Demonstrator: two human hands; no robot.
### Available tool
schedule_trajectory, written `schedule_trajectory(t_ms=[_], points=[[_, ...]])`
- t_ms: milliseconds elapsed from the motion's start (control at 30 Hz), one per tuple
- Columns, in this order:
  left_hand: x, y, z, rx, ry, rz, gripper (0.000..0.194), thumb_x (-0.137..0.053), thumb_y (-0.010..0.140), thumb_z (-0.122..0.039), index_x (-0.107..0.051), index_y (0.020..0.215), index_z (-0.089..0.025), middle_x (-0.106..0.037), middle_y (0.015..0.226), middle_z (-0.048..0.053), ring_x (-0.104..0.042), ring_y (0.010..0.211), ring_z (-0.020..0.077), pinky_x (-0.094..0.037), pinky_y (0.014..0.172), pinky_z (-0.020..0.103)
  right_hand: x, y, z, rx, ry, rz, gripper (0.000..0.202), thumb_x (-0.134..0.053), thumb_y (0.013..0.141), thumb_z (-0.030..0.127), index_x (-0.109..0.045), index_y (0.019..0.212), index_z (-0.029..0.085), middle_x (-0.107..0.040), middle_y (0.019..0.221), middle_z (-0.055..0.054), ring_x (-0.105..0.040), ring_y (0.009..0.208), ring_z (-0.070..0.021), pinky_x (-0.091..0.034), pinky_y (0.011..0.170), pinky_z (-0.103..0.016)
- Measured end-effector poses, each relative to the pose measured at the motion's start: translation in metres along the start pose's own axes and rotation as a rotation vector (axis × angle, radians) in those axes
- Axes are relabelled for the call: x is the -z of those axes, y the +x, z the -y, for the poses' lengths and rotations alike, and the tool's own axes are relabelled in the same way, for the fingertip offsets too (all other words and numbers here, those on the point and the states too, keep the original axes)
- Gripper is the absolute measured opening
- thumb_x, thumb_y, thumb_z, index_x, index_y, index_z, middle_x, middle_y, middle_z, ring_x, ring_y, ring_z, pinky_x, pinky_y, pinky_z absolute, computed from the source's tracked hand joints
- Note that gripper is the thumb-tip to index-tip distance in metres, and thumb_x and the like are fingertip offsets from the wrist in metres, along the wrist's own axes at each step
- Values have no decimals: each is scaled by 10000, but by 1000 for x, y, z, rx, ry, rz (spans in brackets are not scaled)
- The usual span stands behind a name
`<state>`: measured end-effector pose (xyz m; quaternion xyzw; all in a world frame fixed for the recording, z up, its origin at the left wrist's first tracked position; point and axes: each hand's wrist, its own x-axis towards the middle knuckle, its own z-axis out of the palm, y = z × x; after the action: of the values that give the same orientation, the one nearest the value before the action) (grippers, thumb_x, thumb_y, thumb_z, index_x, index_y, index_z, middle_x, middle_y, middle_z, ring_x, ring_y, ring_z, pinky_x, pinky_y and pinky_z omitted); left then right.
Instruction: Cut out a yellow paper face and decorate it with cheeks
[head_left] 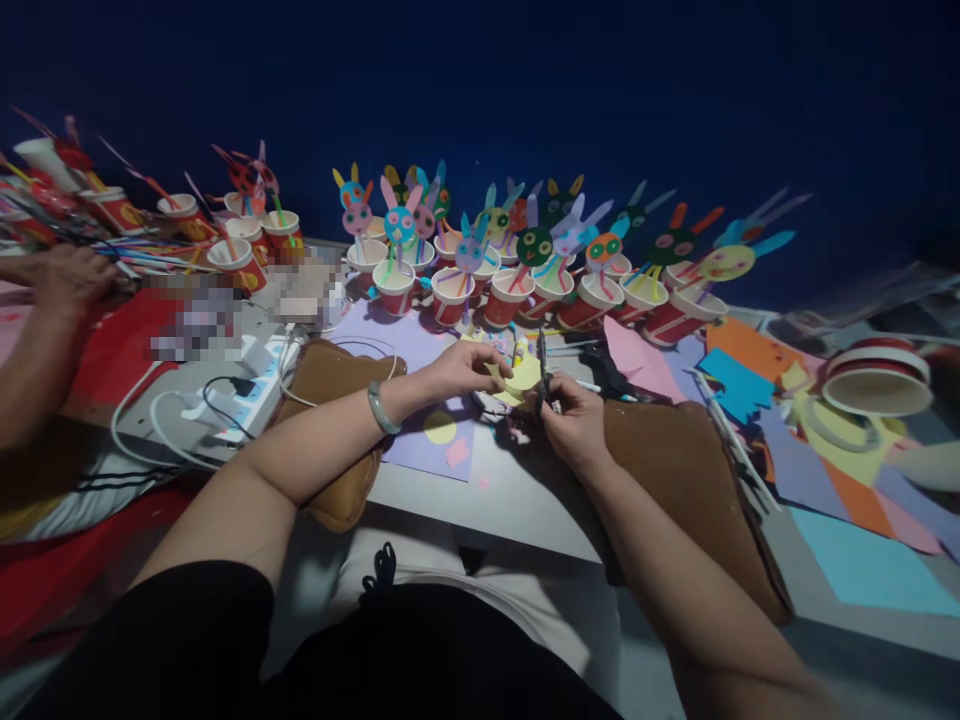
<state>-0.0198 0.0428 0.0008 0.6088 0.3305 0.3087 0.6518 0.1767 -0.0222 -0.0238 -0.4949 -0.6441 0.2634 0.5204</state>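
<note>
A dark blue, plain wall [480, 90] rises beyond the far edge of the pale grey bench [510, 500]. Light falls across the bench's middle, while deep shadow lies below its near edge at right.

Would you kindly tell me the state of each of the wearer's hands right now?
Left hand: partly closed, holding yellow paper.
Right hand: closed, holding scissors.

Ylw sheet [525, 377]'s matt ppr, brn pads [667, 465] smooth leather-like, pwr strip [256, 402] plastic.
</note>
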Motion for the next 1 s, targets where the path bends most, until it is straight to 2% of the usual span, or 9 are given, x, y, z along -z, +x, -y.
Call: schedule_trajectory(t_ms=[167, 367, 533, 700, 867, 1000], points=[[-1, 1, 1, -36, 44, 5, 102, -701, 652, -58, -703, 747, -94, -658, 642, -2, -592, 602, 70, -433, 587, 196, 1, -1, -4, -17, 2, -19, 223, -685, 736, 232, -520, 588, 206, -501, 634, 14, -453, 618, -136, -348, 609, -298], [0, 0, 1, -33, 72, -15, 50, -714, 724, -131, -697, 759, -99, -652, 651, -9, -569, 584, 55, -439, 583, 195, 1, -1, -9, -9, -27, -68, 197, -664, 725, 209, -511, 601, 209, -500, 643, 19, -469, 636, -135, -369, 633, -300], [0, -1, -4, -12, 25, -91, 121, -734, 768, -173, -654, 704, -107, -626, 625, -11, -559, 558, 55, -416, 557, 196, 1, 1, -5, -68, -6, -86, 216, -684, 720, 248, -504, 604, 214, -494, 645, 18, -444, 619, -129, -368, 618, -297], [-3, -4, -10, 48, -9, -91, 181, -643, 873, -157, -628, 699, -109, -646, 639, 13, -570, 545, 56, -400, 545, 195, 1, 2, -4, -85, -39, -102, 292, -690, 730, 297, -448, 588, 219, -456, 610, 27, -389, 588, -117, -333, 582, -284], [-5, -5, -15, 123, -50, -90, 217, -609, 910, -177, -593, 703, -111, -662, 643, 6, -585, 536, 42, -406, 533, 161, 0, 2, -8, -103, -29, -109, 255, -694, 743, 245, -483, 603, 217, -472, 614, 28, -407, 585, -114, -351, 573, -281], [-5, -3, -14, 121, -41, -85, 223, -620, 909, -196, -576, 708, -110, -666, 663, 0, -600, 534, 43, -423, 542, 162, 1, 3, -11, -76, -27, -115, 271, -708, 761, 202, -490, 602, 217, -479, 607, 33, -410, 575, -111, -350, 569, -283]])
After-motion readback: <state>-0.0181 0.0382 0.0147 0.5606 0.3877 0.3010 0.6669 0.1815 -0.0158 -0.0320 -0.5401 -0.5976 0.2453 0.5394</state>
